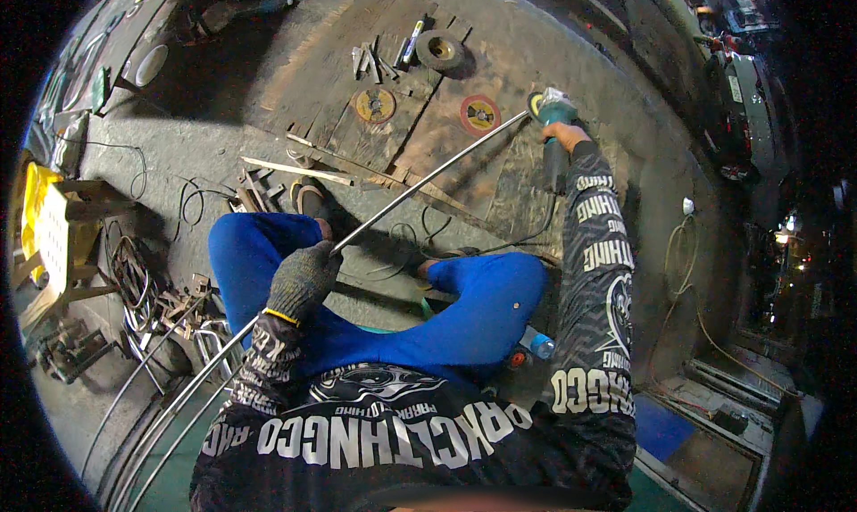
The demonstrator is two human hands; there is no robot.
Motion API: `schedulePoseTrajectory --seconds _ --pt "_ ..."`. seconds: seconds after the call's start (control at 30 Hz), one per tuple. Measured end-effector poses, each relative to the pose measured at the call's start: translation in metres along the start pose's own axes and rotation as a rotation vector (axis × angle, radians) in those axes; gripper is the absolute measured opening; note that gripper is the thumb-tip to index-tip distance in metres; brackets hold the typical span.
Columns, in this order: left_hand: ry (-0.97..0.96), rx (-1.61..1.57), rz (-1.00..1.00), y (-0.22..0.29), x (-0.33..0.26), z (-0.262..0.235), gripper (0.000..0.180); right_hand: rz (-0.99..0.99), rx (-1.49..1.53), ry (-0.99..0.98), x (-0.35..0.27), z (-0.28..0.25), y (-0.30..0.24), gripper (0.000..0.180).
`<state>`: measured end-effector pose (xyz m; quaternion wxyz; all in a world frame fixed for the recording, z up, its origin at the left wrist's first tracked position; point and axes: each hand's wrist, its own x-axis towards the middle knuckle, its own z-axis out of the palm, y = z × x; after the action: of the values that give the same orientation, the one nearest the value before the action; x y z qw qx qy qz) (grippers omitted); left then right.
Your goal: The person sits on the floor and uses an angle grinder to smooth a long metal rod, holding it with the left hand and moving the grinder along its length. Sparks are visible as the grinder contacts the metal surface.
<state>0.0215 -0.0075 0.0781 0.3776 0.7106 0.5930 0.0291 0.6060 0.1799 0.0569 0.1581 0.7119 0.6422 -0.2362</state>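
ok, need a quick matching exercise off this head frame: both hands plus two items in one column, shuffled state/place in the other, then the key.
Column 1
1. left hand
2. right hand
3. metal rod
4. red-rimmed disc

Column 2
A. lying flat on the wooden boards
B. ungloved, holding the grinder
C. slanting from one hand up toward the other
D. in a gray glove with a yellow edge

Pairs: 1-D, 2-B, 3-C, 4-A
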Motion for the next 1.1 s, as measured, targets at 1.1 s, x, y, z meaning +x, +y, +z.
schedulePoseTrajectory --seconds 1.1 --pt "0.084 0.304 0.425 -0.074 0.07 0.067 0.019 0.137 0.401 0.119 -0.195 0.104 -0.306 0.072"
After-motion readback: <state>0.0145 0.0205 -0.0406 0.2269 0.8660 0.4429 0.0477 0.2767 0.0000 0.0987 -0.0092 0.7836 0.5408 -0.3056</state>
